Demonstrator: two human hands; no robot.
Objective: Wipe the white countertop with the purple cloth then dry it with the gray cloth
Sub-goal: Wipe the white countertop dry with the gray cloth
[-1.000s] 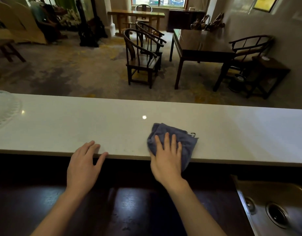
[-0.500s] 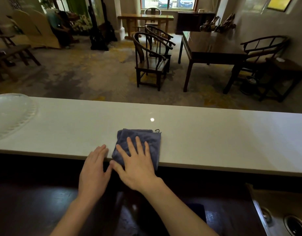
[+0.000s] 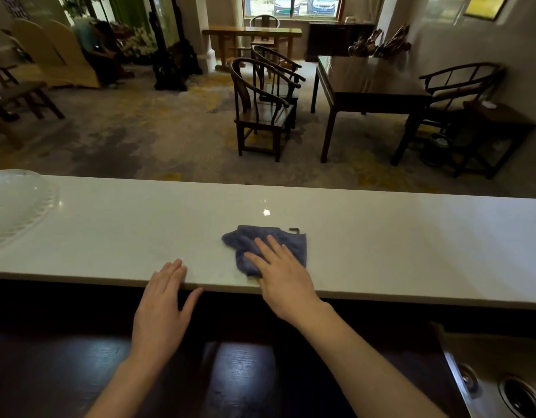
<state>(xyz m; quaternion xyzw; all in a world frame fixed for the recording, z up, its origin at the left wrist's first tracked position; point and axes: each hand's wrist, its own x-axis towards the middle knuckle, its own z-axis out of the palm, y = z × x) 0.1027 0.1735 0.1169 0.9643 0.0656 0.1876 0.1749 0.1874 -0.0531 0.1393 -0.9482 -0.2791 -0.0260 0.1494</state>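
The long white countertop [image 3: 396, 248] runs across the view from left to right. A crumpled bluish-purple cloth [image 3: 248, 241] lies on it near the front edge, slightly right of centre. My right hand [image 3: 283, 279] rests flat on the cloth's right half, fingers spread and pressing down. To its left, my left hand [image 3: 161, 309] lies flat with its fingertips on the counter's front edge, holding nothing. No gray cloth is in view.
A clear glass dish [image 3: 16, 203] sits on the counter's far left end. A metal sink [image 3: 508, 390] lies below at the lower right, beside a dark lower counter [image 3: 245, 372]. Beyond the countertop are wooden chairs [image 3: 260, 110] and a dark table [image 3: 366, 92].
My right hand slid the cloth left toward my left hand, then back to the right, and the cloth bunched up. My left hand stayed at the front edge.
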